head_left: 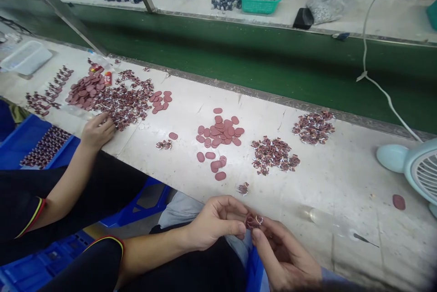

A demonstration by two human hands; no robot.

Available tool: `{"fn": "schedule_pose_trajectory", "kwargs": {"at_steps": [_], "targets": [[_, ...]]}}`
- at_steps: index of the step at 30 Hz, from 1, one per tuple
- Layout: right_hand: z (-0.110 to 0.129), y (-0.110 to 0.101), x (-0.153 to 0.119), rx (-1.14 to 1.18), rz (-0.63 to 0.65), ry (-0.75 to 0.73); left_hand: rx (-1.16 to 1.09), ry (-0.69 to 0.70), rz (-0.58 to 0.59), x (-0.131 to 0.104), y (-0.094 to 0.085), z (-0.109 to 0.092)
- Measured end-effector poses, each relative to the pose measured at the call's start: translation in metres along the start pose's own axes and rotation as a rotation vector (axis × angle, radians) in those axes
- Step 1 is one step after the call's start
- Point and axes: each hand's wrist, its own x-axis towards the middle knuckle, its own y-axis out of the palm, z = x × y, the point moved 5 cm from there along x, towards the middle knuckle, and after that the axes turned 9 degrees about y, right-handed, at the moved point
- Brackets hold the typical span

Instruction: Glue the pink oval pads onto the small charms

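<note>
At the near edge of the bench (344,160), the person's left hand (218,224) and right hand (288,255) meet at one small brown part (254,222) with pale bits on it, and both look closed on it in a fingertip pinch. The left thumb lies along the near side with the fingers curled beyond it; the right thumb and forefinger come in from the right. Exactly where each fingertip presses is too small to tell. A piece this slight probably calls for light, opposed pressure, one hand steadying while the other does the fine work, since a hard squeeze could bend it or make it spring away. Holding it over the bench rather than over the lap would make a dropped piece easier to recover. A small cluster (243,188) of like pieces sits just beyond the left fingertips, so the knuckles are best lifted clear of it. Farther off lie a near heap (275,155) and a far heap (314,127) of similar parts, with brown oval discs (223,133) to their left; these groups are well worth leaving unmixed. A co-worker's hand (99,130) rests by a larger pile (124,101) at the left.
</note>
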Motion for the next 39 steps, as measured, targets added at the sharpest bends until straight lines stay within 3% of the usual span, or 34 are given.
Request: {"fn": "schedule_pose_trajectory", "kwargs": {"at_steps": [6,15,22,29,39], "targets": [[0.003,-0.001,0.003,-0.014,0.029,0.093,0.145,0.009,-0.039,-0.007,0.002,-0.002],[0.005,-0.001,0.003,0.045,0.031,0.153,0.131,0.03,-0.073,-0.007,0.007,0.002],[0.009,-0.004,0.001,0.026,0.022,0.135,0.154,0.037,-0.018,-0.007,0.01,-0.003],[0.005,0.003,-0.002,0.157,-0.002,0.198,0.149,0.062,-0.002,-0.007,0.015,-0.009],[-0.047,-0.006,0.014,0.252,0.056,0.174,0.249,0.083,-0.024,-0.007,0.005,-0.004]]}}
